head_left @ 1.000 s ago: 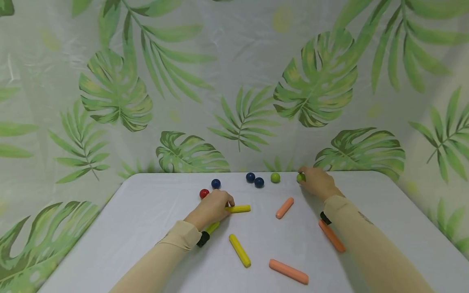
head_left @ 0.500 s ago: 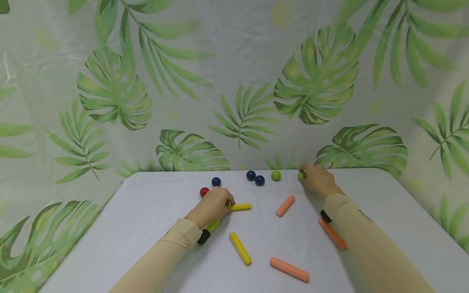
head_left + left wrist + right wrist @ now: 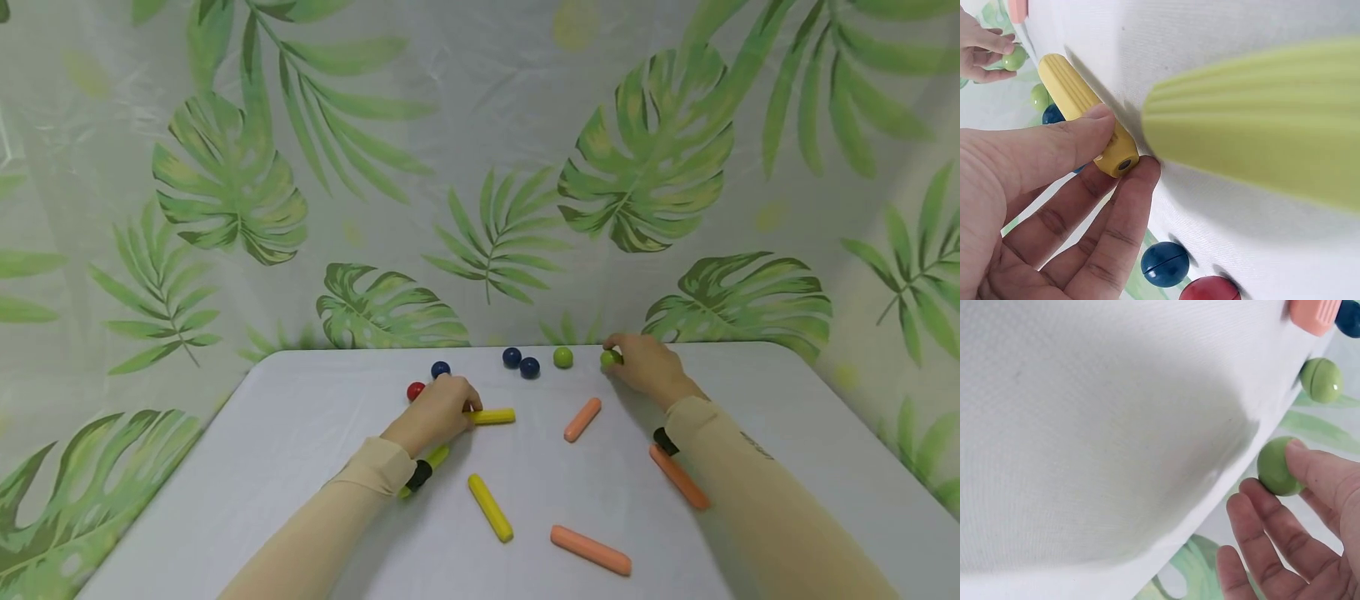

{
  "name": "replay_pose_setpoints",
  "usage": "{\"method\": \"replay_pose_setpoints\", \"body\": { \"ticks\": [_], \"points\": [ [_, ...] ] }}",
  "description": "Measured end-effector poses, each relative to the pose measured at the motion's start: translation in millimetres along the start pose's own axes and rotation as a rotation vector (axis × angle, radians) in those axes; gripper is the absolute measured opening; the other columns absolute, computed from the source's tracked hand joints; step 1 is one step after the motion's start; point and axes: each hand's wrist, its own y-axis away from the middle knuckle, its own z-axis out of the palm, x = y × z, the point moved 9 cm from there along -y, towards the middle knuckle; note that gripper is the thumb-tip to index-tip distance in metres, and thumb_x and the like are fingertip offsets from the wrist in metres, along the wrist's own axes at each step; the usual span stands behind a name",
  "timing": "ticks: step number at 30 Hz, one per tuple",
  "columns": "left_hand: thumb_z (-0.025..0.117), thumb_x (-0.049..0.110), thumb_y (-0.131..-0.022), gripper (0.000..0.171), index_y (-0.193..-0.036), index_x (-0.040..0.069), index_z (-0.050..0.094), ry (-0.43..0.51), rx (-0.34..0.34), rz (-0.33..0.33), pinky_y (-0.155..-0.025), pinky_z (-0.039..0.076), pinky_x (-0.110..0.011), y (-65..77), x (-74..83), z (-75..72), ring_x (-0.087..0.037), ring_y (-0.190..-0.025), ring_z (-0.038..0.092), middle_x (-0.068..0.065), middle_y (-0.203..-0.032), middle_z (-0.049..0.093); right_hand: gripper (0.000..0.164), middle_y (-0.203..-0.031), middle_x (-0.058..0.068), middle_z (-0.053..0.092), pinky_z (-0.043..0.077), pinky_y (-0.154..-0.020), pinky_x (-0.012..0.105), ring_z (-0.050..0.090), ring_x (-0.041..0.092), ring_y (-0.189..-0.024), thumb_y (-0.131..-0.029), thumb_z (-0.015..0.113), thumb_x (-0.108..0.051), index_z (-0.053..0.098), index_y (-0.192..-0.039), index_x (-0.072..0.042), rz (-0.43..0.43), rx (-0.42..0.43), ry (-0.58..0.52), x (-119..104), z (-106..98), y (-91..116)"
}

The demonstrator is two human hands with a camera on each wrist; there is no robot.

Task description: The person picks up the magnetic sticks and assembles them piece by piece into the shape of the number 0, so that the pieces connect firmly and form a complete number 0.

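My left hand (image 3: 438, 410) pinches a yellow ribbed stick (image 3: 493, 416) between thumb and fingers, left of the table's middle. In the left wrist view a dark hole shows in the near end of that yellow stick (image 3: 1072, 87). At the back right, my right hand (image 3: 647, 367) holds a green ball (image 3: 609, 359) between thumb and fingertips; the right wrist view shows the green ball (image 3: 1277, 467) close up. A second green ball (image 3: 562, 357) lies just left of it. Below the left wrist is a yellow-green stick (image 3: 437, 457), partly covered by the wrist camera.
Two dark blue balls (image 3: 512, 357) lie at the back middle. Another blue ball (image 3: 440, 368) and a red ball (image 3: 416, 391) lie beyond the left hand. A yellow stick (image 3: 491, 507) and several orange sticks (image 3: 590, 550) lie on the white table (image 3: 300, 417). A leaf-patterned curtain hangs behind.
The right hand has shifted slightly left with the green ball, nearer the other green ball. The left hand has moved slightly toward the back with the yellow stick.
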Motion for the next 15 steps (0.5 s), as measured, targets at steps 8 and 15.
{"method": "replay_pose_setpoints", "body": {
  "ticks": [8,15],
  "points": [
    [0.083,0.001,-0.091,0.019,-0.11,0.005,0.084,0.016,0.001,0.0,-0.093,0.062,-0.04,-5.0,1.4,-2.4,-0.021,-0.094,0.069,-0.01,-0.107,0.081,0.043,-0.122,0.024,0.075,0.06,-0.079,0.056,0.072,0.039,-0.106,-0.103,0.074,-0.02,0.064,-0.142,-0.005,-0.003,-0.014,-0.002,-5,-2,3],
    [0.085,0.002,-0.09,0.019,-0.109,0.006,0.084,-0.043,0.0,0.01,-0.092,0.062,-0.041,-13.6,5.6,-6.3,-0.021,-0.093,0.07,-0.009,-0.103,0.081,0.042,-0.124,0.023,0.074,0.06,-0.078,0.052,0.073,0.036,-0.104,-0.103,0.074,-0.02,0.065,-0.141,-0.003,-0.034,-0.043,-0.019,-16,-3,8]
  ]
}}
